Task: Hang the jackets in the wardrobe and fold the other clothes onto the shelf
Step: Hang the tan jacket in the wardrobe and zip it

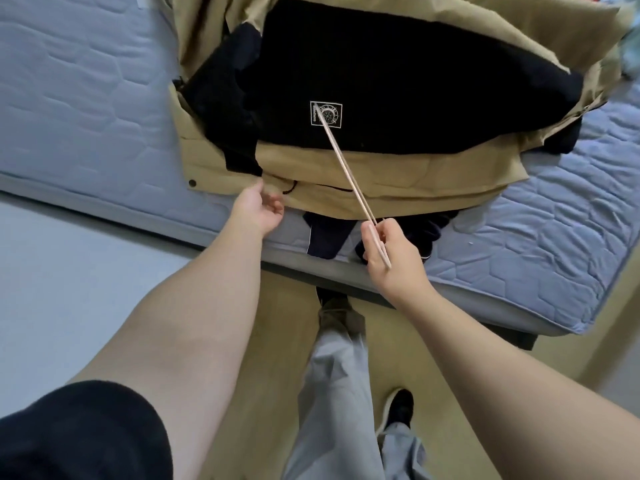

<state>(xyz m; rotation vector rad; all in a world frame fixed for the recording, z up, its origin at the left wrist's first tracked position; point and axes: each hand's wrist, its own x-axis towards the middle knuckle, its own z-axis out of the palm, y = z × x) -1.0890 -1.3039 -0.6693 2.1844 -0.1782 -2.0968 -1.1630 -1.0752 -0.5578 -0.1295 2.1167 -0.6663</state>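
- left hand (pixel 258 213): fingers pinch the near edge of the tan jacket (pixel 398 181) on the bed (pixel 86 98);
- right hand (pixel 388 251): fingers grip a thin hanger (pixel 346 168) reaching over the black lining (pixel 415 81)

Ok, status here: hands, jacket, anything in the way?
Left hand pinches hem of tan, black-lined jacket, open on blue quilted mattress. Right hand grips thin pale hanger, tip at white label. Dark clothes lie beneath jacket.

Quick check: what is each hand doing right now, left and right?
Left hand: pinching the jacket hem.
Right hand: closed on a thin hanger.
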